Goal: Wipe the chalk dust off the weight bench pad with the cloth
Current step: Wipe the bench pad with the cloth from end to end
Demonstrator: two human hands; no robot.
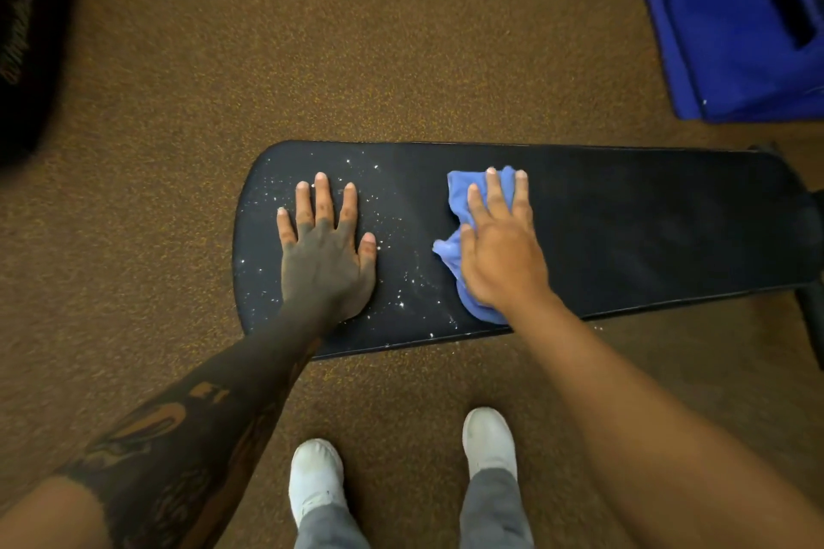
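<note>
A black weight bench pad (646, 227) lies across the middle of the view on a brown speckled floor. White chalk dust (401, 276) speckles its left part, while the right part looks dark and plain. My left hand (325, 250) rests flat on the dusty left end, fingers spread, holding nothing. My right hand (499, 245) presses palm down on a crumpled blue cloth (457, 196) near the pad's middle. The cloth sticks out beyond the fingertips and below the wrist; its centre is hidden under the hand.
A blue bag or box (735, 36) with white lettering sits on the floor at the top right. A dark object (26, 36) fills the top left corner. My two white shoes (316, 477) stand on the floor just before the pad. Black bench frame parts (811, 303) show at the right.
</note>
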